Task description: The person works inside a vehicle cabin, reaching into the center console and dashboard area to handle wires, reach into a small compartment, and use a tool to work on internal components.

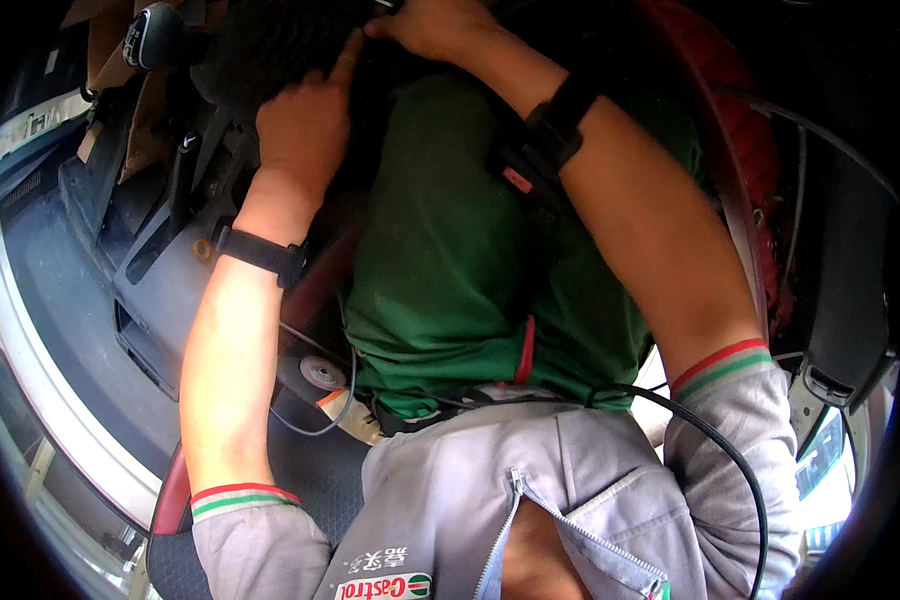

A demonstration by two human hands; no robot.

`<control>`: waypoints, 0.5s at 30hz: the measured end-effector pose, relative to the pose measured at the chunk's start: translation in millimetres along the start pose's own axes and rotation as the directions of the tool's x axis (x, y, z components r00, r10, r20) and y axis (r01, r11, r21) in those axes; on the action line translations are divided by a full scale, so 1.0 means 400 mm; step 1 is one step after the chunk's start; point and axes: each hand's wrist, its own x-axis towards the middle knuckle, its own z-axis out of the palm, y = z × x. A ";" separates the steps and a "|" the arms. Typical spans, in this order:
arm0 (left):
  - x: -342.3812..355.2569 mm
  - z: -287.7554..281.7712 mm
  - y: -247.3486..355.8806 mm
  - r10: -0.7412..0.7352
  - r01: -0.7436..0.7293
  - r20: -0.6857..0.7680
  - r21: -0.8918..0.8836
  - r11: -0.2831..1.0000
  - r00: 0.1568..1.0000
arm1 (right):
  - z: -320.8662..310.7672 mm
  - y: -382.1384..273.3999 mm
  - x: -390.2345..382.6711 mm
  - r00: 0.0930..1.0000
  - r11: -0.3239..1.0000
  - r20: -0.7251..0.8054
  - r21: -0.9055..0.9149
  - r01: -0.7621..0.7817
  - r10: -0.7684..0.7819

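Note:
My left hand [305,125] reaches up into deep shadow beside a dark, textured black thing [280,50], whose kind is too dim to tell. Its index finger is stretched out toward the fingertips of my right hand; the other fingers are mostly lost in the dark. At the top edge, my right hand [435,28] has its fingers closed close to a small shiny piece [384,3], cut off by the frame. What that piece is, I cannot make out. Both hands are above my green trousers [450,230].
I am in a vehicle seat [315,470]. To the left are a gear lever [148,40], a handbrake lever [183,165] and the grey centre console [180,265]. A white roll [322,373] lies by my hip. A black cable [715,430] runs along my right side, near a red door lining [740,130].

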 end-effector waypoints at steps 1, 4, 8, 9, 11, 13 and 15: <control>0.000 -0.001 0.001 0.000 0.000 -0.002 0.001 1.000 1.000 | -0.003 -0.005 -0.003 0.999 0.999 -0.014 -0.024 -0.033 0.032; 0.001 0.001 -0.001 -0.018 0.018 0.002 0.003 1.000 1.000 | -0.012 -0.013 -0.006 0.999 0.999 0.003 0.001 -0.047 0.047; 0.004 -0.001 -0.007 -0.034 0.033 -0.035 -0.021 0.999 0.999 | 0.007 0.017 0.016 0.999 0.999 -0.036 0.005 0.036 -0.036; 0.002 0.000 -0.005 -0.044 0.043 -0.035 -0.033 0.999 0.998 | 0.016 0.021 0.018 0.996 0.998 -0.072 0.017 0.055 -0.054; -0.001 -0.004 -0.003 -0.042 0.038 -0.048 -0.085 0.996 0.998 | 0.026 0.038 0.013 0.992 0.997 -0.108 0.025 0.071 -0.067; -0.008 -0.003 -0.011 -0.048 0.040 -0.060 -0.132 0.990 0.997 | 0.023 0.025 -0.002 0.979 0.984 -0.147 0.088 0.154 -0.140; -0.010 0.004 -0.017 -0.040 0.026 -0.091 -0.147 0.989 0.995 | 0.015 0.009 -0.007 0.988 0.987 -0.097 0.099 0.126 -0.117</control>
